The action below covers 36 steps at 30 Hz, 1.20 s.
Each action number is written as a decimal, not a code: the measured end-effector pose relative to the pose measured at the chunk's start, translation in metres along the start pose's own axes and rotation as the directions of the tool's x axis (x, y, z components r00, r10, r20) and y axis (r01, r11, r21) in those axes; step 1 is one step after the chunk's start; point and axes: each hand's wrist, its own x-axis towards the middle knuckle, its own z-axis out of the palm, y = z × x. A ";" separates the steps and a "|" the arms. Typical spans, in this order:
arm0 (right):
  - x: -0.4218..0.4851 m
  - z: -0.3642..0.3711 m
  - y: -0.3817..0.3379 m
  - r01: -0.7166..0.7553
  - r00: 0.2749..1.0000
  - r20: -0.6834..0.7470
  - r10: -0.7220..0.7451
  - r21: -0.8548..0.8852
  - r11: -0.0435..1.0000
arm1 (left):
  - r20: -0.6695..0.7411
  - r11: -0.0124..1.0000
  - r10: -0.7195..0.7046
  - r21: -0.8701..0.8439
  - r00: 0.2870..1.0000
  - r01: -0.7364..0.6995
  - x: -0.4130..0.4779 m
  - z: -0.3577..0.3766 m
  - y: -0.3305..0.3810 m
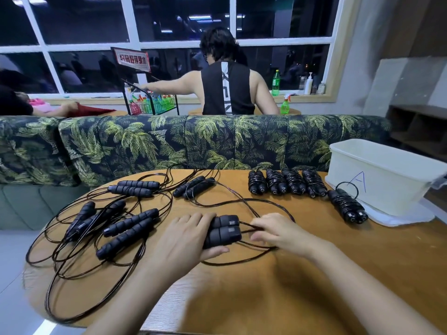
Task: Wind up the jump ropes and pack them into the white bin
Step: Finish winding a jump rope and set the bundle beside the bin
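Note:
My left hand (pixel 186 240) grips a pair of black jump-rope handles (pixel 225 229) lying side by side at the table's middle. Just right of the handles, my right hand (pixel 273 232) pinches that rope's thin black cord (pixel 244 261). Several unwound ropes (pixel 116 221) sprawl in loose loops over the left half of the table. Several wound bundles (pixel 286 182) stand in a row at the back right, and one more wound bundle (pixel 347 206) lies in front of the white bin (pixel 384 177), which is marked with a blue "A".
The round wooden table (pixel 302 286) backs onto a palm-print sofa (pixel 193 141). A white lid or tray (pixel 406 217) lies under the bin at the table's right edge. Behind the sofa a person (pixel 227 85) faces away near a wire cart (pixel 151 102).

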 end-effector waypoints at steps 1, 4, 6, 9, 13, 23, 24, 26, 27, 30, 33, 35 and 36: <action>-0.002 -0.002 0.005 0.006 0.999 -0.042 -0.005 0.026 1.000 | 0.006 0.997 -0.035 -0.064 0.999 0.035 -0.001 -0.003 0.001; -0.010 0.004 0.008 0.026 0.982 -0.189 0.027 0.272 0.962 | -0.016 0.900 -0.274 -0.357 0.961 0.251 0.000 -0.021 0.016; -0.012 0.020 0.000 0.035 0.968 -0.238 0.078 0.436 0.899 | 0.059 0.712 -0.401 -0.607 0.914 0.352 0.007 -0.027 0.029; -0.009 0.050 -0.015 0.021 0.976 -0.189 0.105 0.570 0.822 | 0.163 0.321 -0.397 -0.897 0.903 0.303 0.023 -0.025 0.049; -0.007 0.063 -0.022 -0.019 0.981 -0.141 0.136 0.619 0.785 | 0.350 0.039 -0.207 -0.930 0.914 0.365 0.030 -0.027 0.067; -0.009 0.009 0.042 -0.036 0.999 0.001 0.036 -0.043 0.998 | 0.343 0.882 0.091 -0.464 0.935 0.084 0.022 -0.006 0.041; -0.007 0.001 0.043 -0.040 0.999 0.028 0.043 -0.096 0.995 | 0.295 0.961 0.106 -0.275 0.950 -0.022 0.022 -0.001 0.043; -0.007 -0.015 0.042 -0.079 0.996 0.044 0.084 -0.111 0.991 | 0.182 0.983 0.186 -0.037 0.966 -0.182 0.026 0.007 0.049; -0.009 -0.022 0.040 -0.105 0.993 0.040 0.110 -0.115 0.988 | 0.155 0.976 0.210 0.026 0.965 -0.216 0.029 0.011 0.051; -0.020 -0.029 0.037 -0.181 0.982 0.025 0.186 -0.132 0.975 | 0.159 0.982 0.132 0.113 0.978 -0.151 0.036 0.023 0.050; -0.034 -0.017 0.029 -0.244 0.970 -0.033 0.241 -0.105 0.964 | 0.103 0.994 -0.035 0.105 0.994 0.024 0.040 0.036 0.052; -0.042 -0.005 0.027 -0.257 0.957 -0.145 0.250 -0.030 0.966 | 0.088 0.989 -0.140 0.057 0.986 0.136 0.045 0.041 0.057; -0.048 0.003 0.027 -0.250 0.946 -0.207 0.251 0.032 0.968 | 0.089 0.982 -0.187 0.032 0.978 0.185 0.048 0.041 0.058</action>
